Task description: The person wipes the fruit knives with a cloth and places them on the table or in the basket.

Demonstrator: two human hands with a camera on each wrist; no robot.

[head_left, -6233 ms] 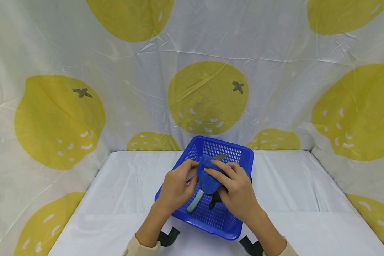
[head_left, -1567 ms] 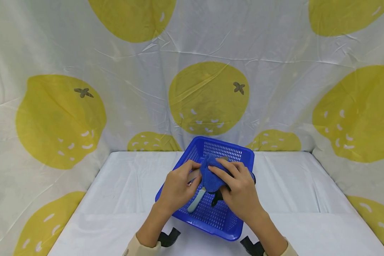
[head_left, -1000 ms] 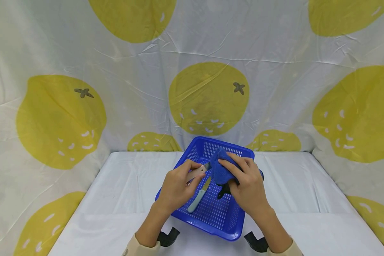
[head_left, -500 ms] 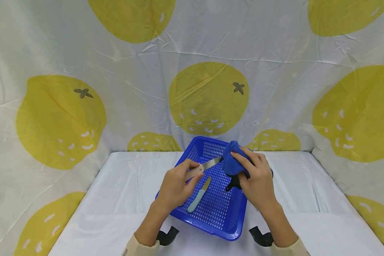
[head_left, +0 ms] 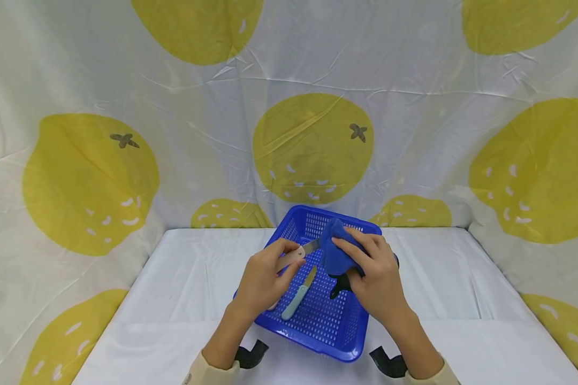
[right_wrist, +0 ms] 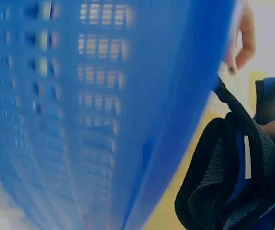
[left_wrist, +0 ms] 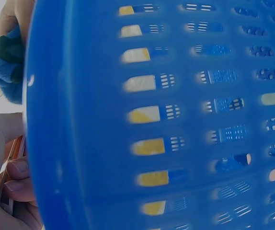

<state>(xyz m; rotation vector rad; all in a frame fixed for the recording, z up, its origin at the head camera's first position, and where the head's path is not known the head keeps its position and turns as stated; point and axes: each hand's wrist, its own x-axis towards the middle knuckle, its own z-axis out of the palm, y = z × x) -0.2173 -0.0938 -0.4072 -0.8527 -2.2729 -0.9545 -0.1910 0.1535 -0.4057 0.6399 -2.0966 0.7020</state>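
My left hand (head_left: pixel 259 275) pinches the pale pink handle of a knife (head_left: pixel 289 258) above the basket. A short stretch of its blade shows, angled up to the right, and a blue cloth (head_left: pixel 337 251) covers the rest. My right hand (head_left: pixel 378 283) grips this cloth around the blade, fingers on top and thumb below. A black-edged part of the cloth hangs under the right hand, and its dark folds (right_wrist: pixel 214 167) fill the right of the right wrist view. The left wrist view shows the left fingertips (left_wrist: pixel 21 178) curled on the handle behind the basket wall.
Beneath both hands a blue perforated basket (head_left: pixel 313 347) stands turned on the white-covered table (head_left: pixel 443 278). Inside lies a second knife with a light blue handle (head_left: pixel 295 303). A small pale end of another item (head_left: pixel 273 306) peeks out by the left wrist. A lemon-print curtain (head_left: pixel 409 160) encloses the table.
The cloth covered nearly the whole knife earlier. My right hand then slid it rightward along the blade, baring more metal, and has now come back slightly left. The left hand has barely moved.
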